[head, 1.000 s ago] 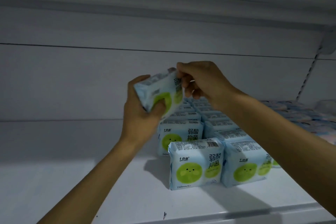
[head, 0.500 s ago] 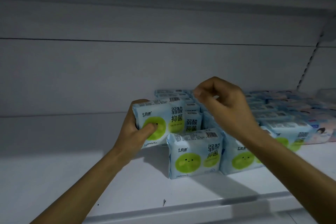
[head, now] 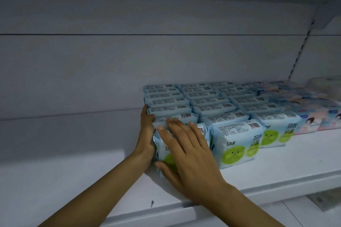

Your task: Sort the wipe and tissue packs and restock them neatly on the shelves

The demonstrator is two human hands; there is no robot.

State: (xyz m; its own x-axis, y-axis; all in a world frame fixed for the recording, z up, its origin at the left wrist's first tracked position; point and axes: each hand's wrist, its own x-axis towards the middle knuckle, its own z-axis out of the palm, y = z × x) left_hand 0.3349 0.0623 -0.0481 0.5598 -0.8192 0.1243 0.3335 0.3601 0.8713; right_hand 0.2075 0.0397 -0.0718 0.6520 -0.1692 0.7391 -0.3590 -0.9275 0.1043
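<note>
White shelf first: the right hand lies flat, fingers straight, on the face of the front pack in the left row. The left hand, also flat, braces its side. They're squaring up, I'd say; next comes a gentle push back against the rows behind.

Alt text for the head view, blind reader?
Two bare hands press a blue pack with a green circle at the front of the left-hand row on a white shelf: the left hand lies flat against its side, the right hand flat on its front. Two more matching rows stand alongside.
</note>
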